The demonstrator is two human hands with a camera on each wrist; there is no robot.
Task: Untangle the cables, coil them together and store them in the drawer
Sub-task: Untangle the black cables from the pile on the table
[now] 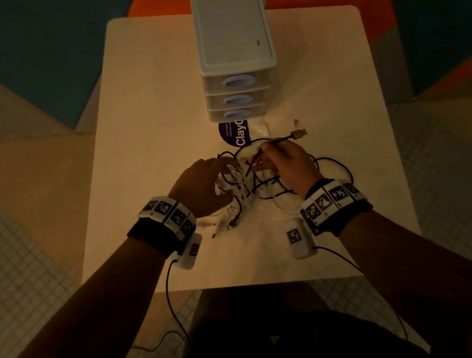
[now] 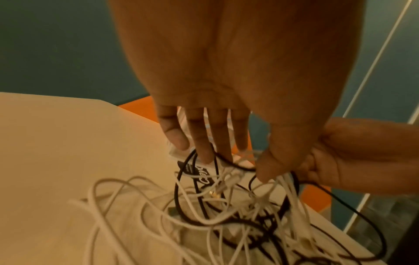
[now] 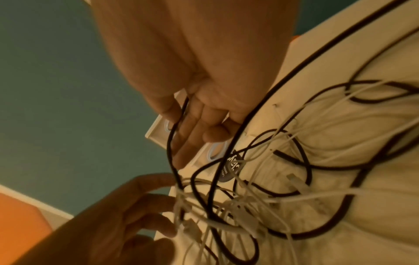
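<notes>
A tangle of black and white cables (image 1: pixel 261 186) lies mid-table in front of a white drawer unit (image 1: pixel 233 36) whose three drawers are closed. My right hand (image 1: pixel 259 159) pinches a black cable just behind its gold USB plug (image 1: pixel 299 134), which sticks out past the hand. In the right wrist view that black cable (image 3: pixel 174 136) runs down across the fingers of the right hand (image 3: pixel 195 139). My left hand (image 1: pixel 223 174) reaches into the tangle with its fingers spread. In the left wrist view its fingertips (image 2: pixel 211 154) touch the black and white strands (image 2: pixel 204 215).
The table (image 1: pixel 152 114) is pale and square, with floor beyond every edge. A round purple sticker (image 1: pixel 235 134) lies just in front of the drawers. A tiny dark object (image 1: pixel 296 122) sits right of it. Loose plug ends (image 1: pixel 227 227) poke out toward the near edge.
</notes>
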